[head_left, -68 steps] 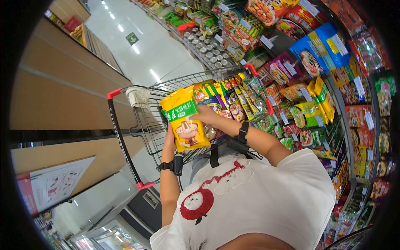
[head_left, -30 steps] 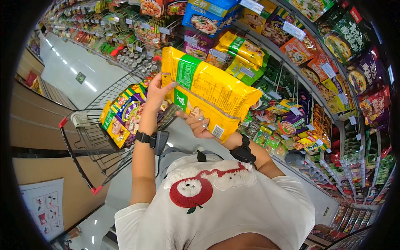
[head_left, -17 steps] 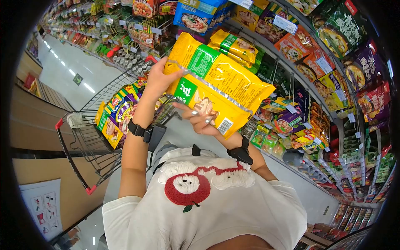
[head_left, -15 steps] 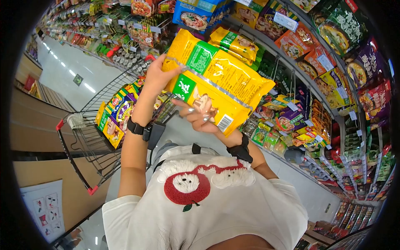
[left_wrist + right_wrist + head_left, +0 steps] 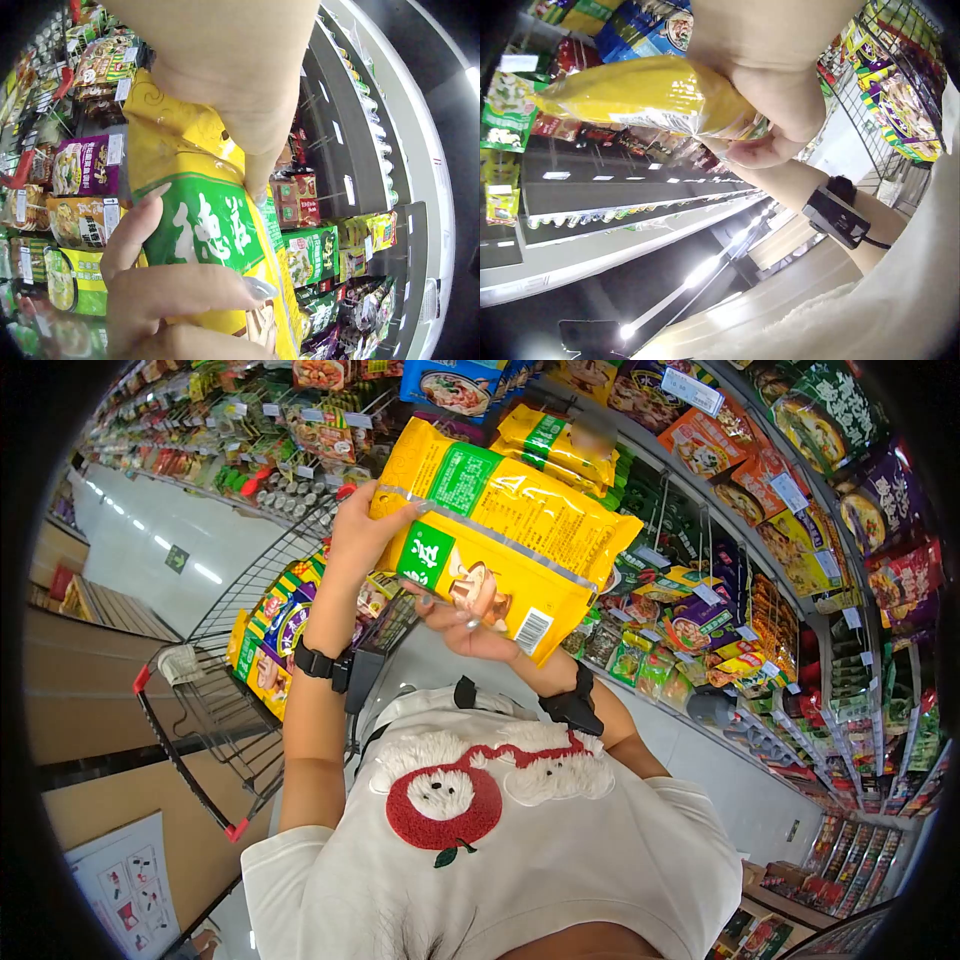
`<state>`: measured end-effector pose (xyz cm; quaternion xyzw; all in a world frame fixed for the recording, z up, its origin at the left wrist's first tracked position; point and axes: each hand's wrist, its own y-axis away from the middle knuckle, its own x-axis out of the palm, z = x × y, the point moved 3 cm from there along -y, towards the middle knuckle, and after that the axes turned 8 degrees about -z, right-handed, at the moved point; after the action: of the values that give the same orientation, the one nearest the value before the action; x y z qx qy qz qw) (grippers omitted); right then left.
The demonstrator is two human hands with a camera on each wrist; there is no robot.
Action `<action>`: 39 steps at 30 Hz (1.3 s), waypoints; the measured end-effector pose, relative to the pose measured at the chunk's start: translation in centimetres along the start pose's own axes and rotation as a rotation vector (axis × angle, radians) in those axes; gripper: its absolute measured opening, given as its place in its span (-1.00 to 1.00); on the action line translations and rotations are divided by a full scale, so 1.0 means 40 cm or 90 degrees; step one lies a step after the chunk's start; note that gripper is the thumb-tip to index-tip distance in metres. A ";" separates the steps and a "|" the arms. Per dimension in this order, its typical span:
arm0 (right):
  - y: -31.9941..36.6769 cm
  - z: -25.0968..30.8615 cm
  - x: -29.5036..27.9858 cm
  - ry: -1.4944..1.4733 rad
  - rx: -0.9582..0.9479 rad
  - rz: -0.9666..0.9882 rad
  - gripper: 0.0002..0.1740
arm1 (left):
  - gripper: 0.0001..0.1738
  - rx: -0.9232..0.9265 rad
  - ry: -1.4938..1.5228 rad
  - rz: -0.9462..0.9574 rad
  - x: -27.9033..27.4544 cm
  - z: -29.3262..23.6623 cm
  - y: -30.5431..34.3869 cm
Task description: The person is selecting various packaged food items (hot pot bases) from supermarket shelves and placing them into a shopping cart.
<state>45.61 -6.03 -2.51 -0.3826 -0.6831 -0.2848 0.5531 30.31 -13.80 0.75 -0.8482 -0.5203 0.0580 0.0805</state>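
A yellow packet of hotpot soup base (image 5: 505,545), with a green label and a barcode, is held up before the shelves in the head view. Its printed back and one side face the head camera. My left hand (image 5: 362,540) grips its left end, thumb across the silver seam and the other fingers hidden behind. My right hand (image 5: 470,628) holds the packet from its near side, fingertips against the pictured panel. In the left wrist view, the right hand's curled fingers (image 5: 161,296) lie across the packet's face. The right wrist view shows the packet (image 5: 641,94) edge-on.
A wire shopping cart (image 5: 222,735) with several colourful packets (image 5: 285,622) stands at the left. Similar yellow packets (image 5: 550,448) hang on the shelf just behind the held one. Stocked shelves curve round to the right, with price tags (image 5: 692,390) sticking out.
The packet has been lifted from over the cart toward the shelves on the right and turned to show its back. The view has swung right; in the last half second the hands shift only slightly.
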 end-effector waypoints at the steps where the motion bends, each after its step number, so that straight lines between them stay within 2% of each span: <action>1: 0.001 -0.002 -0.001 0.001 -0.007 -0.006 -0.39 | -0.64 0.004 -0.009 0.002 -0.001 -0.003 -0.001; 5: 0.000 0.003 -0.006 0.011 0.007 0.010 -0.39 | -0.62 0.013 -0.043 0.002 0.001 -0.032 0.001; 8: 0.015 0.007 -0.014 0.198 -0.119 -0.060 -0.40 | -0.59 -0.007 -0.110 0.005 0.000 -0.053 -0.004; 12: 0.082 0.081 -0.048 0.219 -0.164 -0.062 -0.42 | -0.54 -0.049 -0.085 0.003 -0.009 -0.001 -0.012; 15: 0.137 0.094 -0.058 0.256 -0.219 -0.094 -0.42 | -0.53 -0.057 -0.191 0.003 -0.008 0.009 -0.016; 19: 0.183 0.097 -0.070 0.289 -0.272 -0.132 -0.43 | -0.36 -0.102 -0.354 0.048 -0.007 0.019 -0.029; 22: 0.202 0.095 -0.077 0.308 -0.293 -0.152 -0.43 | -0.27 -0.095 -0.382 0.091 -0.005 0.054 -0.041; 31: 0.263 0.080 -0.111 0.366 -0.340 -0.213 -0.45 | -0.26 -0.122 -0.376 0.157 0.026 0.079 -0.053; 34: 0.276 0.087 -0.114 0.383 -0.352 -0.230 -0.45 | -0.34 -0.103 -0.345 0.157 0.038 0.083 -0.052; 37: 0.266 0.103 -0.105 0.407 -0.363 -0.247 -0.45 | -0.45 -0.155 -0.182 0.189 0.053 0.115 -0.050; 39: 0.254 0.119 -0.094 0.435 -0.374 -0.263 -0.46 | -0.51 -0.169 -0.143 0.176 0.054 0.143 -0.044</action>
<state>51.93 2.61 -7.59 -0.2638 -0.4152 -0.6778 0.5465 28.70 -10.67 -4.56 -0.9027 -0.4082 0.0934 -0.0988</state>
